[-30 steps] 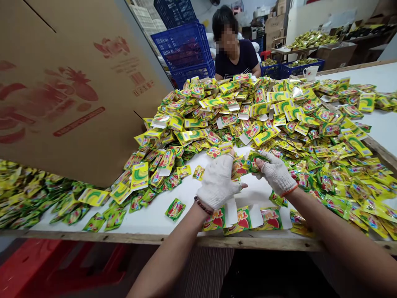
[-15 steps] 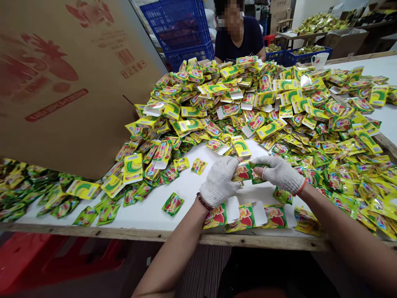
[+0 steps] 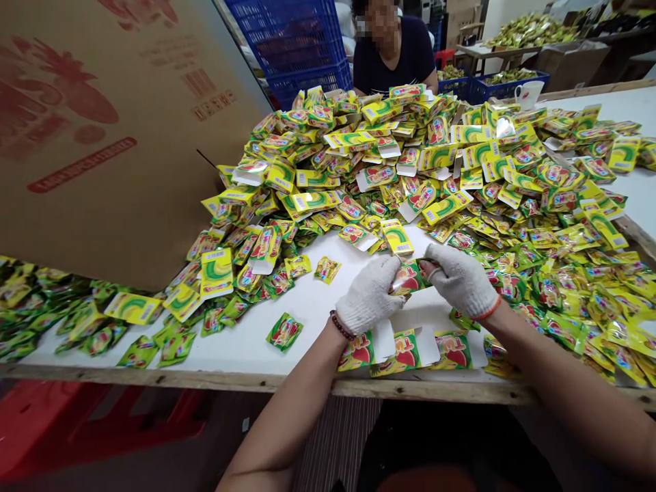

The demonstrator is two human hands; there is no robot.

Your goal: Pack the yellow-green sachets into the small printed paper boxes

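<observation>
My left hand [image 3: 370, 294], in a white knit glove with bare fingertips, is closed around a small candy box [image 3: 407, 279] with a watermelon picture. At the box's right end, my right hand [image 3: 460, 279], gloved the same way, pinches a green candy packet [image 3: 424, 268] that is mostly hidden by the fingers. Below my hands, several candy boxes [image 3: 454, 350] lie along the table's near edge with white flaps open. A yellow-green box [image 3: 396, 237] lies just beyond my fingers. One loose green packet [image 3: 284, 332] lies left of my left wrist.
A high heap of candy boxes [image 3: 359, 140] covers the table's middle. Loose packets [image 3: 553, 301] spread to the right. A large cardboard carton [image 3: 128, 205] stands at left. Blue crates [image 3: 292, 41] and a person [image 3: 394, 55] are beyond the heap. A red stool [image 3: 46, 424] sits below.
My right hand has lifted slightly, its fingertips pinching higher at the box's end. The held box is turned a little. My left hand keeps its grip; the view has shifted slightly.
</observation>
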